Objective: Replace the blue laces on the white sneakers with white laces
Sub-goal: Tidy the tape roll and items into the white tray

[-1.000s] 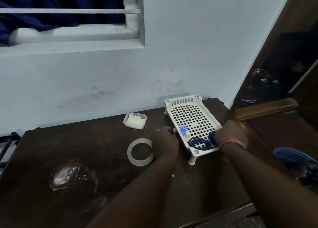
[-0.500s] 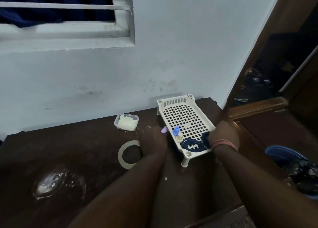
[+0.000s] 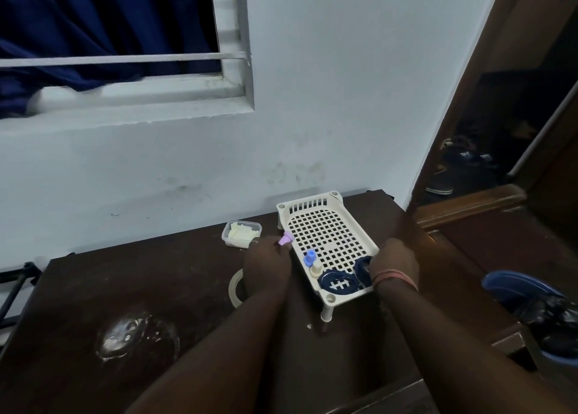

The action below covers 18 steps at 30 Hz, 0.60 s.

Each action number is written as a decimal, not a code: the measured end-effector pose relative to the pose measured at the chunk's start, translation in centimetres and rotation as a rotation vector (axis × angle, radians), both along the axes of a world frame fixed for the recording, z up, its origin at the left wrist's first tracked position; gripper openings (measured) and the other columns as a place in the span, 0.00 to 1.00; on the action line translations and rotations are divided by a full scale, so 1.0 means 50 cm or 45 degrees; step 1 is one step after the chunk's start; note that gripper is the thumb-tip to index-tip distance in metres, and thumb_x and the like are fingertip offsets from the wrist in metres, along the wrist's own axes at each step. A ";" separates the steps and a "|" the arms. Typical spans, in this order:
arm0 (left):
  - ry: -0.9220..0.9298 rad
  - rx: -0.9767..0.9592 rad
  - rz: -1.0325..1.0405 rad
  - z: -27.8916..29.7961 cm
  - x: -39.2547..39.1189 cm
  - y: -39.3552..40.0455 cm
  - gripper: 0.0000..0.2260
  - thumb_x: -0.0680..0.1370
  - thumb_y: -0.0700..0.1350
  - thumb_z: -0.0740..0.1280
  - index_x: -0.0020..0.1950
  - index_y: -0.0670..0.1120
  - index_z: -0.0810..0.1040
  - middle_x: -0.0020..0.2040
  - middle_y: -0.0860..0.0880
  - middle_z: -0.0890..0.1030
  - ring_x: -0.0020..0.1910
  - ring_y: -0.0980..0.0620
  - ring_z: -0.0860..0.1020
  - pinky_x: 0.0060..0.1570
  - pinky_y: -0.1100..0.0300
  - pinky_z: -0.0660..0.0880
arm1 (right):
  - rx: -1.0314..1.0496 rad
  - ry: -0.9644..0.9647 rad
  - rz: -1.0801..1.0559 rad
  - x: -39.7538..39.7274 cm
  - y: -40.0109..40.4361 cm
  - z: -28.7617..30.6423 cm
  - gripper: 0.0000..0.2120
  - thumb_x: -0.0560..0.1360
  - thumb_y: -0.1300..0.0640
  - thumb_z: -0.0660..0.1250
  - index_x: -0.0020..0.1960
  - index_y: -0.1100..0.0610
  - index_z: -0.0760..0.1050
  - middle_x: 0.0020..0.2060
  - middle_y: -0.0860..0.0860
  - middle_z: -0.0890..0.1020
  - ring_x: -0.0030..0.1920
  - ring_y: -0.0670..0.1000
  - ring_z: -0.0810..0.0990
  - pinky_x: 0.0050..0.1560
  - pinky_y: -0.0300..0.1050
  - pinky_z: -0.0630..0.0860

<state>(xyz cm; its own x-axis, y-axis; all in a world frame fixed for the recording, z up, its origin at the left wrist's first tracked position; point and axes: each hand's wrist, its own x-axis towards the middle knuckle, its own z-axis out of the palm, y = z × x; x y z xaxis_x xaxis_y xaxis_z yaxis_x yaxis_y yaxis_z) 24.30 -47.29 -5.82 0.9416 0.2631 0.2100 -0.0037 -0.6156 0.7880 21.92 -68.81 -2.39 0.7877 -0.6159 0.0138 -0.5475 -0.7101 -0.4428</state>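
Observation:
No white sneakers and no laces show in this view. My left hand pinches a small lilac piece just left of a white perforated tray that stands on short legs. My right hand is at the tray's right rim, fingers curled round a dark blue ring. In the tray's near end stand a blue-capped little bottle, a cream-capped one and a dark blue round dish.
A tape roll lies partly under my left forearm. A small clear box with pale contents sits by the wall. The dark wooden table has a shiny stain at front left. Dark shoes lie beyond the doorway, a blue bin at right.
My left hand has drawn the lilac piece leftward, away from the blue-capped bottle. My right hand stays at the tray's right rim. The camera has tilted.

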 end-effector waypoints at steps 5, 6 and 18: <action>0.007 -0.077 -0.156 0.023 0.001 -0.021 0.11 0.80 0.53 0.67 0.54 0.51 0.86 0.46 0.52 0.85 0.46 0.53 0.80 0.44 0.58 0.71 | 0.037 -0.257 0.236 0.019 0.016 0.034 0.07 0.76 0.54 0.65 0.50 0.53 0.81 0.47 0.53 0.84 0.48 0.56 0.81 0.51 0.47 0.78; 0.019 -0.086 -0.184 0.025 0.004 -0.029 0.11 0.80 0.53 0.67 0.55 0.51 0.86 0.47 0.51 0.85 0.47 0.52 0.81 0.46 0.57 0.74 | 0.183 -0.322 0.346 0.026 0.030 0.043 0.07 0.77 0.54 0.66 0.49 0.54 0.82 0.45 0.52 0.84 0.46 0.53 0.81 0.51 0.45 0.77; 0.104 -0.278 -0.317 0.024 0.025 -0.040 0.08 0.77 0.49 0.71 0.54 0.52 0.87 0.47 0.55 0.87 0.47 0.58 0.83 0.53 0.52 0.79 | 0.669 -0.274 0.689 0.087 0.113 0.039 0.01 0.72 0.57 0.72 0.43 0.53 0.82 0.37 0.48 0.85 0.42 0.48 0.83 0.49 0.46 0.80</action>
